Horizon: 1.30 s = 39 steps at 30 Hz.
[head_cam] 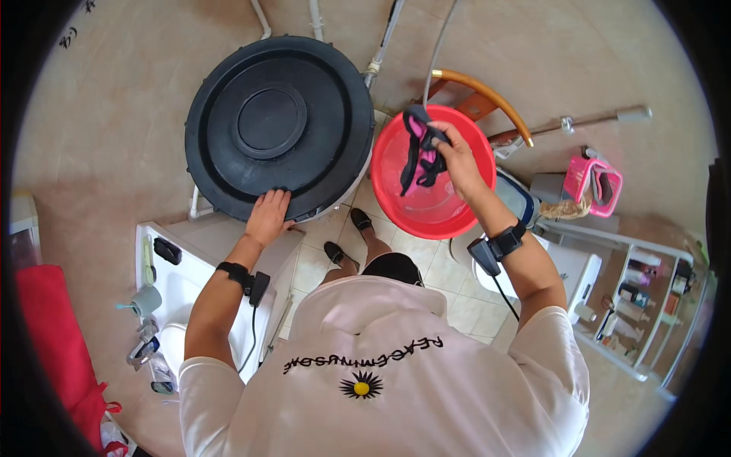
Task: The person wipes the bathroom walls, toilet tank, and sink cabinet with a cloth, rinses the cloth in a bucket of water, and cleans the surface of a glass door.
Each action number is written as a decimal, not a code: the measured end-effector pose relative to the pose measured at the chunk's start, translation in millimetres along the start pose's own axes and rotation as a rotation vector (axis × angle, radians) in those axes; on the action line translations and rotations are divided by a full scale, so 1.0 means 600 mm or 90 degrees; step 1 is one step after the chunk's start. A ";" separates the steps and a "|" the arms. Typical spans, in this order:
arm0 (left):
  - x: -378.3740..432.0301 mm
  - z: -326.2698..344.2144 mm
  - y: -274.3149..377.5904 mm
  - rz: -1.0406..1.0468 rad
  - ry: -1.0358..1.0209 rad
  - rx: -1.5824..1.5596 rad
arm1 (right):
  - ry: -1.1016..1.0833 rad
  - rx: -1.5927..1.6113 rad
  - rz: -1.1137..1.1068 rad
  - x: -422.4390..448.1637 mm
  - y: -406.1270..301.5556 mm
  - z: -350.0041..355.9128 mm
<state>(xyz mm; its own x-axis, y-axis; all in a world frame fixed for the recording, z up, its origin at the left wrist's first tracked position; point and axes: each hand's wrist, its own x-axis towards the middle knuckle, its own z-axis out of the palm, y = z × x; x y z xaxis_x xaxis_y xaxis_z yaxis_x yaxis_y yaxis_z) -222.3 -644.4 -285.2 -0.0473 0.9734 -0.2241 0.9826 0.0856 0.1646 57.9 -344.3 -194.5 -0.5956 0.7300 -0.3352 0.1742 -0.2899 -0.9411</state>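
My left hand (269, 217) rests with its fingers on the near rim of a large round black plastic lid (334, 165), which covers a pale container. My right hand (457, 157) pinches a dark and pink cloth item (425, 140) between thumb and fingers. That item hangs over a red plastic basin (485, 200), which holds what looks like water. Whether the lower end of the cloth touches the water cannot be told.
Behind the basin stands a wooden chair with a curved armrest (502, 105). A white washbasin counter (200, 274) is at left, with a cup (147, 301). At right are a pink basket (577, 177) and a white shelf rack (622, 280) with bottles.
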 end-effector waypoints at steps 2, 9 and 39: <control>-0.001 -0.006 0.006 0.004 -0.002 -0.003 | 0.019 0.044 -0.033 -0.002 0.015 -0.010; 0.003 -0.007 0.025 -0.029 -0.011 0.007 | 0.021 0.038 -0.099 0.096 0.181 0.056; -0.010 -0.019 0.002 -0.020 -0.063 0.038 | 0.077 -0.204 -0.117 0.219 0.237 0.045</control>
<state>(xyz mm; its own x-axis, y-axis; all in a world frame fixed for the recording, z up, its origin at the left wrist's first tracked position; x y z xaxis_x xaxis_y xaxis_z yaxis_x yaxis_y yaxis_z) -222.9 -647.5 -272.9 -0.0626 0.9448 -0.3217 0.9901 0.0994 0.0993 -16.7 -306.1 -371.1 -0.5462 0.8252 -0.1441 0.3209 0.0473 -0.9459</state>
